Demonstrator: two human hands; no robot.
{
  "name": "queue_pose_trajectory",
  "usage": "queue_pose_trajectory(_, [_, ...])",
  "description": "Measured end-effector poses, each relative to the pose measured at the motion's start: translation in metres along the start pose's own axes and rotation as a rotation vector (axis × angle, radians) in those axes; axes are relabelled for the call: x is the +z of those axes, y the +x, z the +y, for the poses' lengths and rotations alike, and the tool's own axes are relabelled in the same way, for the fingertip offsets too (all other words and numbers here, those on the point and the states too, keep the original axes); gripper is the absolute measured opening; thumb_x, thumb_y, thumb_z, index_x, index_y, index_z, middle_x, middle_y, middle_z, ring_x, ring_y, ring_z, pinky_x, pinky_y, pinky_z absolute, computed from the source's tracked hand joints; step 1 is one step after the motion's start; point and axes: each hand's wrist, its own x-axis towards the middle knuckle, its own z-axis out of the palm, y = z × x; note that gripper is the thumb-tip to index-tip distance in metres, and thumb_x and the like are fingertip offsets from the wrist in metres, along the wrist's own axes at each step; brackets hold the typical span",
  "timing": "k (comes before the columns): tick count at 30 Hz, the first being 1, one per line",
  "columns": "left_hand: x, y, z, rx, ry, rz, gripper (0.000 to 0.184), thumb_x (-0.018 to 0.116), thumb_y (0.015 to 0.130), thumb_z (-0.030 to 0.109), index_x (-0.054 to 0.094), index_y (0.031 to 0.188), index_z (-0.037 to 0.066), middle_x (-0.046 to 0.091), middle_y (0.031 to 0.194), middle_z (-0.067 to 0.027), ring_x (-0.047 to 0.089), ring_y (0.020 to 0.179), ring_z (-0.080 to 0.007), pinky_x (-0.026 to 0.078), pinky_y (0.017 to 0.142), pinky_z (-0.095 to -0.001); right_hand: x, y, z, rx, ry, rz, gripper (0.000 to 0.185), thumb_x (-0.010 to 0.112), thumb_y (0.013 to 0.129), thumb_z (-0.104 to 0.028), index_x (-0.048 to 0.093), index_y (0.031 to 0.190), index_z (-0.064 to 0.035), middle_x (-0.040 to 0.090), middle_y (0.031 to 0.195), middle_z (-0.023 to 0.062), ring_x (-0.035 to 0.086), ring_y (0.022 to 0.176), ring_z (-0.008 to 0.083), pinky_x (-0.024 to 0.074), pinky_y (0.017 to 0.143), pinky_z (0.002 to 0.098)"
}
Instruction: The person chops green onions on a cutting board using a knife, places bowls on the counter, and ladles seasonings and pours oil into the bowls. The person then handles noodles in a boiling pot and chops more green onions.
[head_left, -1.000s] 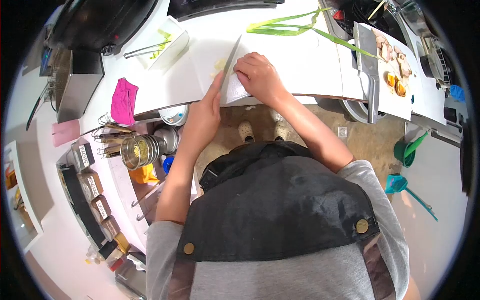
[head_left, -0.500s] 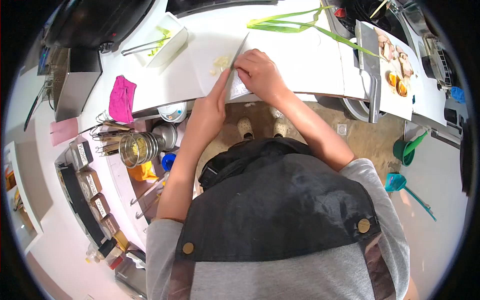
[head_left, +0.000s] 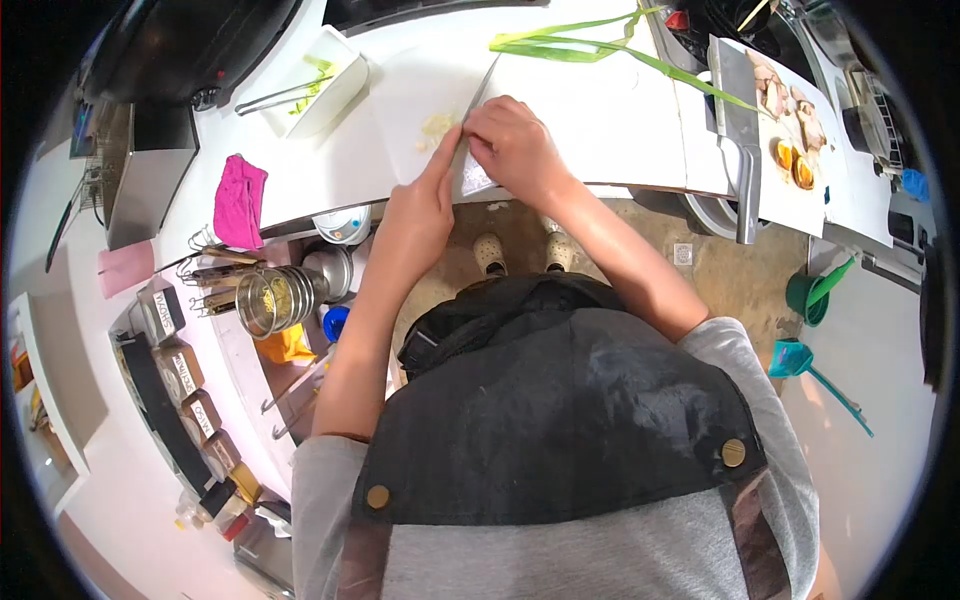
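A knife [head_left: 484,84] lies at a slant over the white work surface, tip pointing away from me. My left hand [head_left: 420,215] is closed at its near end, with the index finger stretched along the spine. Close against the blade's right side, my right hand [head_left: 515,145] has its fingers curled down; what they hold is hidden. Small pale chopped pieces [head_left: 437,128] lie left of the blade. Below my right hand a silvery speckled patch [head_left: 477,175] shows; I cannot tell whether it belongs to the blade.
Long green leaves [head_left: 560,48] lie behind the knife. A white tub [head_left: 335,95] with green pieces and tongs stands left, near a pink cloth [head_left: 240,200]. On the right, a cleaver [head_left: 738,140] lies beside a board with meat slices [head_left: 790,110] and halved eggs [head_left: 795,165].
The knife tip has shifted slightly forward and to the right. Both hands keep nearly the same places and grip. The whole view has moved a little.
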Motion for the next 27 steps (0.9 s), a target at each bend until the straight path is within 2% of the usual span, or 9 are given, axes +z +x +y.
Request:
queue_pose_trajectory(5, [0.0, -0.029, -0.004, -0.012, 0.006, 0.022, 0.049, 0.043, 0.099, 0.014, 0.033, 0.147, 0.022, 0.058, 0.076, -0.0315, 0.058, 0.075, -0.049, 0.04, 0.065, -0.0538, -0.003, 0.0, -0.002, 0.058, 0.021, 0.018, 0.014, 0.068, 0.072, 0.0, 0.065, 0.085, -0.0027, 0.065, 0.089, 0.0094, 0.059, 0.09, 0.0289, 0.0504, 0.08, 0.0372])
queue_pose_trajectory(8, [-0.005, -0.046, -0.011, -0.056, -0.018, 0.005, 0.048, 0.043, 0.1, 0.017, 0.035, 0.146, 0.027, 0.058, 0.075, -0.0304, 0.059, 0.075, -0.0476, 0.041, 0.064, -0.0523, -0.005, -0.001, -0.002, 0.07, 0.032, -0.005, 0.012, 0.067, 0.073, -0.001, 0.064, 0.085, -0.0025, 0.065, 0.088, 0.009, 0.058, 0.09, 0.0292, 0.0505, 0.079, 0.037])
queue_pose_trajectory(13, [-0.023, -0.04, 0.004, -0.197, -0.015, -0.069, 0.047, 0.043, 0.1, 0.017, 0.037, 0.145, 0.029, 0.058, 0.075, -0.0303, 0.059, 0.076, -0.0473, 0.045, 0.063, -0.0445, -0.004, 0.0, 0.0, 0.069, 0.051, -0.017, 0.009, 0.065, 0.074, -0.002, 0.063, 0.082, -0.0022, 0.064, 0.084, 0.0083, 0.057, 0.09, 0.0295, 0.0504, 0.08, 0.0376])
queue_pose_trajectory(16, [-0.019, -0.044, -0.001, -0.095, -0.03, -0.087, 0.045, 0.041, 0.1, 0.014, 0.037, 0.145, 0.018, 0.058, 0.09, -0.0331, 0.061, 0.083, -0.0467, 0.046, 0.075, -0.034, -0.004, 0.001, 0.001, 0.059, 0.031, -0.018, 0.014, 0.066, 0.072, 0.0, 0.063, 0.085, -0.003, 0.064, 0.087, 0.0094, 0.059, 0.091, 0.0291, 0.0508, 0.078, 0.0369])
queue_pose_trajectory(20, [-0.006, -0.026, 0.002, -0.019, -0.045, -0.005, 0.046, 0.041, 0.1, 0.014, 0.037, 0.145, 0.02, 0.058, 0.084, -0.0324, 0.057, 0.081, -0.0504, 0.047, 0.074, -0.0416, -0.004, -0.001, 0.0, 0.075, 0.031, -0.02, 0.014, 0.066, 0.072, 0.0, 0.063, 0.085, -0.0033, 0.064, 0.086, 0.0091, 0.06, 0.09, 0.029, 0.051, 0.078, 0.0368])
queue_pose_trajectory(22, [0.0, -0.008, 0.001, 0.032, -0.027, 0.043, 0.047, 0.043, 0.099, 0.014, 0.037, 0.145, 0.022, 0.058, 0.079, -0.0315, 0.058, 0.078, -0.0495, 0.044, 0.069, -0.0507, -0.003, 0.0, 0.001, 0.088, 0.037, -0.023, 0.014, 0.066, 0.072, 0.0, 0.064, 0.085, -0.0034, 0.064, 0.086, 0.009, 0.06, 0.089, 0.029, 0.051, 0.077, 0.0368])
queue_pose_trajectory(25, [-0.006, -0.006, 0.014, -0.097, -0.032, -0.042, 0.047, 0.043, 0.099, 0.014, 0.037, 0.145, 0.022, 0.058, 0.079, -0.0317, 0.058, 0.081, -0.0494, 0.045, 0.069, -0.0503, -0.003, 0.001, 0.002, 0.064, 0.046, 0.001, 0.013, 0.066, 0.073, 0.0, 0.064, 0.085, -0.0038, 0.065, 0.086, 0.0083, 0.059, 0.089, 0.0289, 0.0507, 0.078, 0.0368])
queue_pose_trajectory(27, [-0.008, -0.021, 0.009, -0.133, -0.063, -0.063, 0.045, 0.041, 0.1, 0.016, 0.038, 0.145, 0.022, 0.06, 0.092, -0.0327, 0.057, 0.088, -0.0506, 0.046, 0.077, -0.0437, -0.003, 0.002, 0.002, 0.072, 0.05, -0.003, 0.012, 0.066, 0.073, 0.0, 0.064, 0.084, -0.0039, 0.065, 0.086, 0.0076, 0.059, 0.088, 0.0287, 0.0506, 0.078, 0.0365])
